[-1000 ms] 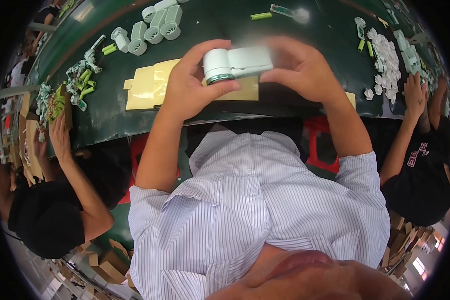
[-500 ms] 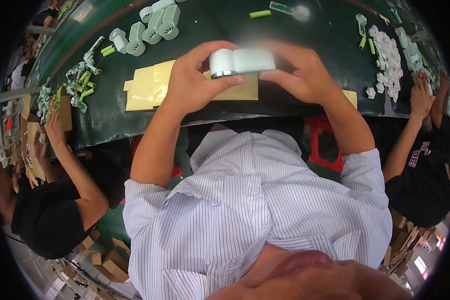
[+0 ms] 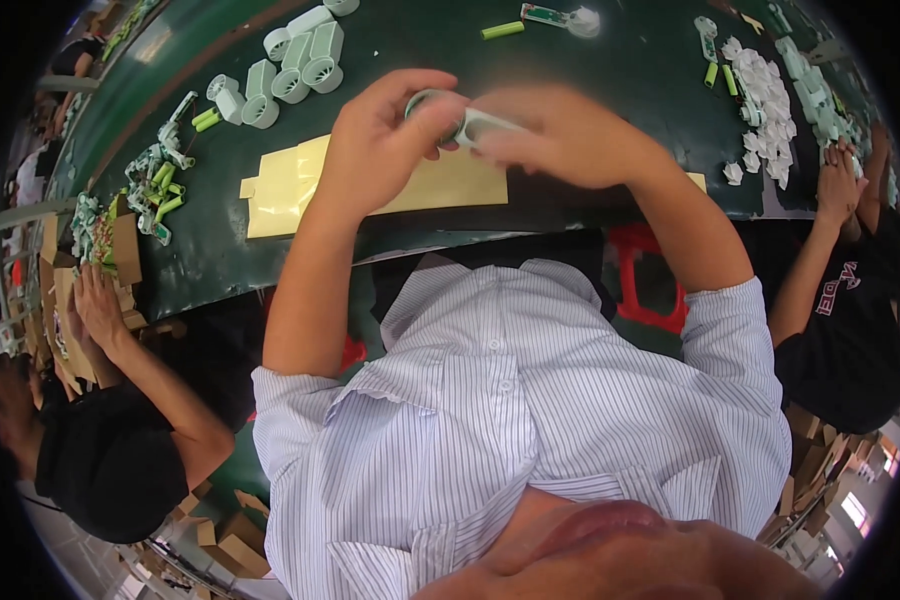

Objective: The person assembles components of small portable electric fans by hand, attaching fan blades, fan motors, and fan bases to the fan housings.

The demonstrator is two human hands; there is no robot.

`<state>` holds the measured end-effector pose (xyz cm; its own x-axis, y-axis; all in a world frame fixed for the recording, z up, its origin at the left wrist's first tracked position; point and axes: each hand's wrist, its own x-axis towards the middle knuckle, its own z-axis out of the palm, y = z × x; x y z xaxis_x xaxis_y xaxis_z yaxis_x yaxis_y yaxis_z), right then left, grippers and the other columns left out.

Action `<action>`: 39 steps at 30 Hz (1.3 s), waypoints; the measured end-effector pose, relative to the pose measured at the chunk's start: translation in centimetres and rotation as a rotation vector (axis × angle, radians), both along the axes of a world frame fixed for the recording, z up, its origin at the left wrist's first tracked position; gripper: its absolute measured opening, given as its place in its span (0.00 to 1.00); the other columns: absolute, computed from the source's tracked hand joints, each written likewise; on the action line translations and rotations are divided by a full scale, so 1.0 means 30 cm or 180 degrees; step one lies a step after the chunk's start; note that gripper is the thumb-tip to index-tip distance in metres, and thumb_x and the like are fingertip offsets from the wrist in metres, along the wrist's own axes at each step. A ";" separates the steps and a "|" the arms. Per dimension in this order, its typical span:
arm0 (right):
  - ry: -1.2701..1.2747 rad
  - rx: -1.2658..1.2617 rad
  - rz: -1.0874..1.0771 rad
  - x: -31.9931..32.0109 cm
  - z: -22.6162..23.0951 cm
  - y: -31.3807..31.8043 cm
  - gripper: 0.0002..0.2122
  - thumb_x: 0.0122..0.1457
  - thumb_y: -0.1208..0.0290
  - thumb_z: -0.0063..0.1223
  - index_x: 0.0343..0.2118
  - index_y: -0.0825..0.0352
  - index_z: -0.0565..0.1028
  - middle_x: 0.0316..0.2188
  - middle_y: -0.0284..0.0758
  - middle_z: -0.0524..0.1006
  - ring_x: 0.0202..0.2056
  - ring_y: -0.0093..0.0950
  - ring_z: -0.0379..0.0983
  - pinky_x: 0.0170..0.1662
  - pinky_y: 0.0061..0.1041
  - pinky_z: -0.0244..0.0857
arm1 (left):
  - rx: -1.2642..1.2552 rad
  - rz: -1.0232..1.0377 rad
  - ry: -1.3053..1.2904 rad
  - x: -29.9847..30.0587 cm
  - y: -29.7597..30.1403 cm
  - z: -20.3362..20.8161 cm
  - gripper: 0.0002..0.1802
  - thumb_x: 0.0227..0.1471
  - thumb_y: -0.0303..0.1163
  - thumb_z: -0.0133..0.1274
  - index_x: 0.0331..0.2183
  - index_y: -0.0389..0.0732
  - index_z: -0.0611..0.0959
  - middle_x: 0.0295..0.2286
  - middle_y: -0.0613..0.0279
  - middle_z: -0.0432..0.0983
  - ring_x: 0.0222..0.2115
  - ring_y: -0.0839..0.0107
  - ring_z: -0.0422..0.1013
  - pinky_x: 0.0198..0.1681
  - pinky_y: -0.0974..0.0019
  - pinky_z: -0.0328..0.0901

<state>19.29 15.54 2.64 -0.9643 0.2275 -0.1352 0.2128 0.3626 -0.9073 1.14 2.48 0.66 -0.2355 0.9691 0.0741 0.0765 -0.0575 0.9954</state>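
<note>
Above the table's near edge, my left hand (image 3: 382, 145) is closed round a pale green plastic fan housing (image 3: 482, 124). Its round end sits between thumb and fingers, and the narrower end with a long opening points right. My right hand (image 3: 565, 135) is at that narrower end, its fingers smeared by motion. Whether those fingers grip the housing or something small cannot be made out. Beneath both hands lies a flat yellow sheet (image 3: 280, 195) of card or paper, partly covered by my left forearm.
More pale green fan housings (image 3: 292, 85) stand at the far left. Green cylindrical cells and circuit parts (image 3: 160, 180) lie nearer left. A single green cell (image 3: 502, 31) and a circuit board (image 3: 545, 15) are at the back. White crumpled-looking pieces (image 3: 765, 110) are heaped right. Co-workers sit on both sides.
The housing has been turned so that its opening shows. My right hand has swung leftward over its narrower end. My left hand keeps its hold.
</note>
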 end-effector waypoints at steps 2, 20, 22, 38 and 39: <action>0.0051 -0.1725 -0.0122 -0.002 -0.029 0.001 0.18 0.62 0.61 0.46 0.44 0.72 0.72 0.32 0.36 0.77 0.29 0.22 0.73 0.31 0.22 0.69 | -0.0309 0.0076 -0.0011 0.015 0.030 0.042 0.27 0.61 0.50 0.45 0.43 0.32 0.77 0.32 0.57 0.79 0.24 0.75 0.74 0.25 0.73 0.67; 0.4178 0.0752 -0.1207 0.305 0.287 -0.157 0.37 0.49 0.64 0.62 0.58 0.75 0.55 0.47 0.50 0.66 0.37 0.35 0.71 0.38 0.28 0.70 | -0.0269 0.0380 -0.0629 -0.084 0.010 0.034 0.18 0.59 0.39 0.51 0.43 0.34 0.77 0.33 0.55 0.80 0.23 0.78 0.73 0.25 0.76 0.66; 0.3876 0.0911 -0.1202 0.292 0.288 -0.117 0.36 0.52 0.63 0.60 0.58 0.77 0.54 0.46 0.51 0.67 0.37 0.34 0.70 0.39 0.28 0.69 | -0.0269 0.0405 -0.0629 -0.105 0.024 0.030 0.18 0.59 0.39 0.51 0.43 0.34 0.77 0.33 0.55 0.80 0.23 0.78 0.73 0.25 0.76 0.66; 0.1722 0.1595 -0.1934 -0.146 0.340 0.315 0.23 0.56 0.66 0.54 0.51 0.76 0.68 0.41 0.45 0.78 0.40 0.29 0.76 0.42 0.27 0.69 | -0.0410 0.0406 -0.1292 -0.158 -0.003 -0.035 0.14 0.58 0.33 0.52 0.43 0.34 0.77 0.32 0.56 0.80 0.23 0.78 0.73 0.26 0.76 0.66; 0.0811 0.1509 -0.2058 -0.206 0.330 0.485 0.21 0.56 0.67 0.54 0.52 0.71 0.69 0.40 0.39 0.78 0.41 0.25 0.76 0.44 0.22 0.68 | -0.0342 0.0374 -0.1224 -0.154 -0.006 -0.036 0.13 0.58 0.32 0.52 0.43 0.35 0.77 0.32 0.56 0.80 0.24 0.79 0.73 0.26 0.76 0.66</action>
